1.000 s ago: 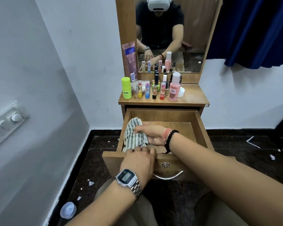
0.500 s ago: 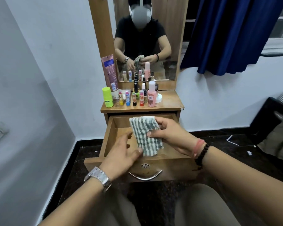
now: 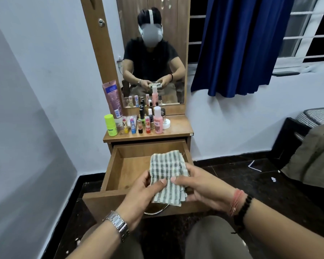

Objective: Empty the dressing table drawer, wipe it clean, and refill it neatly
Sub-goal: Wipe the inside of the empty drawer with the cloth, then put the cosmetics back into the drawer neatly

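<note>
The wooden drawer [image 3: 112,169] of the dressing table stands pulled out with nothing lying in it. Above its front edge I hold a green-and-white striped cloth [image 3: 166,169] between both hands. My left hand [image 3: 142,195] pinches the cloth's lower left side with thumb on top. My right hand [image 3: 200,186] grips its right side, thumb meeting the left thumb. Several cosmetics stand on the tabletop: a lime-green bottle [image 3: 110,125], a pink bottle [image 3: 158,120], a pink tube [image 3: 112,98] leaning on the mirror frame, and small lipsticks and nail polishes [image 3: 138,124].
A mirror [image 3: 153,53] rises behind the tabletop. The white wall is close on the left. A blue curtain [image 3: 238,43] and window are at upper right. A dark bed frame with bedding [image 3: 307,146] stands at right. My knees are below the drawer front, over dark flooring.
The cloth has come up out of the drawer's left corner. My left hand left the drawer front and now holds the cloth together with my right hand, in front of the drawer.
</note>
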Demonstrator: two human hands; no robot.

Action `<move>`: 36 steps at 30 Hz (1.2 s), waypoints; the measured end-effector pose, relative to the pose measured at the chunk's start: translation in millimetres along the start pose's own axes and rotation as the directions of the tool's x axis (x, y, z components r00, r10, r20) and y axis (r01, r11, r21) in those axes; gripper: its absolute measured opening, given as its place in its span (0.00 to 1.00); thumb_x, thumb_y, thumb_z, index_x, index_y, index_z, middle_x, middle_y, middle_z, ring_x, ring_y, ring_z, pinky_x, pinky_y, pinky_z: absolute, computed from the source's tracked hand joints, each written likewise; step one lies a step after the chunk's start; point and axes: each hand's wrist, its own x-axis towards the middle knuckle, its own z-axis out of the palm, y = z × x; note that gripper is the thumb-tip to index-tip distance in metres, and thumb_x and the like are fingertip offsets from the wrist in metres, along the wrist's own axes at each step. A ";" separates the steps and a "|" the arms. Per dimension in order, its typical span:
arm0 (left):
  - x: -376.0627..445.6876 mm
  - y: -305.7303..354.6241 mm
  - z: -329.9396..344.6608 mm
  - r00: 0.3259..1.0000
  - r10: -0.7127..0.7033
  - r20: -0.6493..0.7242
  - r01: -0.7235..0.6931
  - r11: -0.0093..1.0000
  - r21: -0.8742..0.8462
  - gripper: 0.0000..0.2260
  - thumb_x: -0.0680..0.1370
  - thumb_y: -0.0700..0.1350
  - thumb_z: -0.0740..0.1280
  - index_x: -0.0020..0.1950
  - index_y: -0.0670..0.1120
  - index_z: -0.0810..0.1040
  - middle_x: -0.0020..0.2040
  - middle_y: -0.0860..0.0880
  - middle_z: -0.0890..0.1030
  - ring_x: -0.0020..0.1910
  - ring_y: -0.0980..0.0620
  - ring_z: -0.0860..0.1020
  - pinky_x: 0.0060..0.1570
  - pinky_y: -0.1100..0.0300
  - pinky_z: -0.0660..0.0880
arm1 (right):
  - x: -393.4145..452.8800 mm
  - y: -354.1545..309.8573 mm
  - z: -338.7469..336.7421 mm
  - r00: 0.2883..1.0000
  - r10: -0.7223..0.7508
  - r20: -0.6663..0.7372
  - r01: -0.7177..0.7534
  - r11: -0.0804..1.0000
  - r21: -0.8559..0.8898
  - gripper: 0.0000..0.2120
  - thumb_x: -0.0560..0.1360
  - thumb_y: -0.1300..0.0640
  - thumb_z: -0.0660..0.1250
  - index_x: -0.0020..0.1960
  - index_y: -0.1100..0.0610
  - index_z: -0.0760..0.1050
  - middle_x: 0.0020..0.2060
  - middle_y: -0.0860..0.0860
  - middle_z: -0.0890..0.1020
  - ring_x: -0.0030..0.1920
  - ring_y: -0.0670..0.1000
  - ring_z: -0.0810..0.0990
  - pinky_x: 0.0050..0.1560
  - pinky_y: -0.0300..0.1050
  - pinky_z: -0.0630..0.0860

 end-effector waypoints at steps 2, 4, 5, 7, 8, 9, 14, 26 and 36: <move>7.2 2.8 5.6 1.000 0.008 0.030 -0.010 0.999 0.043 0.15 0.75 0.40 0.69 0.61 0.46 0.75 0.56 0.46 0.83 0.55 0.46 0.82 0.53 0.55 0.79 | 1.2 -4.0 -8.4 0.997 -0.030 -0.065 0.033 0.999 0.041 0.16 0.76 0.61 0.68 0.63 0.54 0.74 0.54 0.54 0.84 0.55 0.55 0.83 0.54 0.56 0.80; 19.2 5.6 10.3 0.999 0.034 0.037 -0.038 0.992 0.122 0.12 0.77 0.40 0.68 0.60 0.47 0.76 0.54 0.48 0.83 0.53 0.49 0.82 0.53 0.56 0.78 | 6.9 -14.4 -22.2 0.988 -0.053 -0.144 0.066 0.994 0.086 0.15 0.77 0.64 0.66 0.63 0.56 0.74 0.51 0.54 0.85 0.51 0.54 0.84 0.48 0.50 0.82; 26.0 7.0 11.8 0.998 0.064 0.029 -0.068 0.977 0.203 0.10 0.77 0.40 0.67 0.59 0.48 0.76 0.52 0.49 0.82 0.50 0.51 0.81 0.50 0.60 0.78 | 11.4 -21.4 -31.6 0.978 -0.076 -0.195 0.093 0.993 0.077 0.15 0.77 0.65 0.65 0.63 0.56 0.73 0.50 0.55 0.85 0.49 0.54 0.85 0.45 0.47 0.82; 39.1 8.7 10.2 0.988 0.156 0.021 -0.149 0.882 0.446 0.09 0.78 0.41 0.66 0.57 0.50 0.76 0.46 0.53 0.80 0.44 0.56 0.77 0.44 0.67 0.75 | 22.5 -38.4 -52.4 0.946 -0.125 -0.299 0.138 0.990 0.023 0.16 0.77 0.66 0.64 0.64 0.57 0.71 0.51 0.55 0.84 0.46 0.52 0.85 0.40 0.43 0.81; 45.0 8.7 7.3 0.978 0.204 0.052 -0.196 0.789 0.583 0.08 0.78 0.42 0.66 0.56 0.51 0.76 0.46 0.55 0.79 0.43 0.58 0.77 0.44 0.69 0.74 | 30.0 -46.1 -63.0 0.930 -0.135 -0.343 0.146 0.989 0.005 0.18 0.77 0.66 0.63 0.66 0.56 0.69 0.53 0.55 0.83 0.45 0.52 0.84 0.38 0.42 0.81; 51.7 7.5 4.2 0.967 0.230 0.107 -0.238 0.678 0.695 0.07 0.78 0.44 0.66 0.55 0.52 0.76 0.46 0.55 0.79 0.43 0.59 0.77 0.45 0.68 0.74 | 40.1 -52.8 -74.5 0.916 -0.136 -0.377 0.144 0.990 -0.007 0.19 0.78 0.66 0.62 0.67 0.55 0.68 0.55 0.56 0.81 0.44 0.52 0.84 0.37 0.42 0.80; 64.1 -7.7 -7.2 0.941 0.199 0.273 -0.335 0.447 0.829 0.07 0.79 0.44 0.63 0.54 0.53 0.77 0.49 0.57 0.79 0.48 0.63 0.76 0.50 0.64 0.74 | 96.3 -86.2 -118.9 0.870 -0.181 -0.458 0.164 0.983 -0.077 0.24 0.79 0.67 0.57 0.72 0.50 0.62 0.57 0.59 0.77 0.40 0.50 0.80 0.31 0.40 0.78; 61.3 -11.9 -15.5 0.904 0.121 0.410 -0.423 0.384 0.821 0.08 0.80 0.48 0.62 0.56 0.59 0.74 0.53 0.66 0.76 0.55 0.69 0.72 0.52 0.76 0.67 | 228.3 -82.8 -171.3 0.910 -0.177 -0.375 -0.030 0.874 -0.486 0.24 0.75 0.69 0.64 0.69 0.53 0.71 0.53 0.56 0.77 0.40 0.47 0.78 0.33 0.35 0.76; 57.9 -14.2 -12.7 0.900 0.135 0.414 -0.434 0.351 0.829 0.08 0.80 0.51 0.59 0.57 0.60 0.72 0.55 0.66 0.74 0.56 0.69 0.70 0.51 0.76 0.66 | 246.6 -79.8 -172.5 0.899 -0.301 -0.318 0.031 0.768 -0.640 0.21 0.75 0.67 0.63 0.63 0.47 0.75 0.60 0.52 0.76 0.43 0.48 0.79 0.43 0.41 0.78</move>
